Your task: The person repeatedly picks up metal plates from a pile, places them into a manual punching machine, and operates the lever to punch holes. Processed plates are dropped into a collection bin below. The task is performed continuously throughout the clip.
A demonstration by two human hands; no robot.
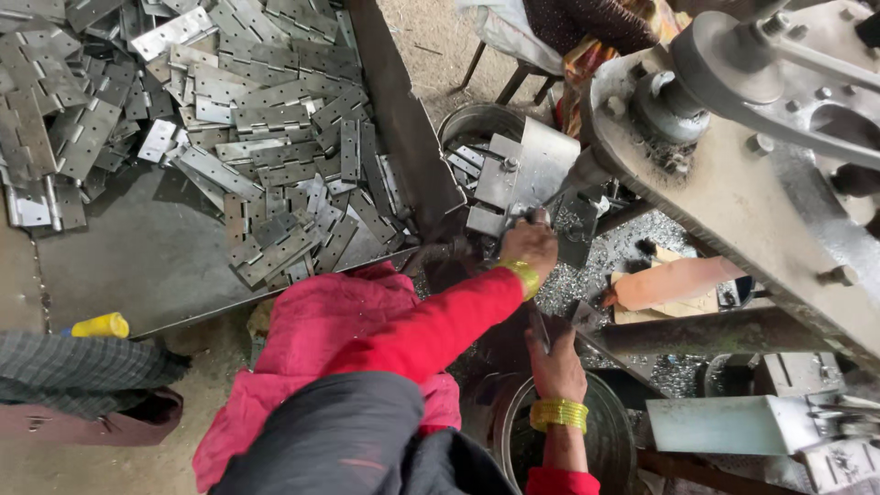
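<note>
Two hands work beside the press machine: my left hand clamps a stiff, thin, sharp-edged steel hinge plate just left of it, best held by its flat faces; my right hand, below, closes around a dark tool

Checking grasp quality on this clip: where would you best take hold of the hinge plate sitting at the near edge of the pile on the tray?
Probably by its two long edges, fingers coming from above. The hinge plate lies flat and thin on the tray, so its faces offer no purchase; its near end overhangs other plates slightly. The left hand is busy at the press, the right hand lower.
</note>
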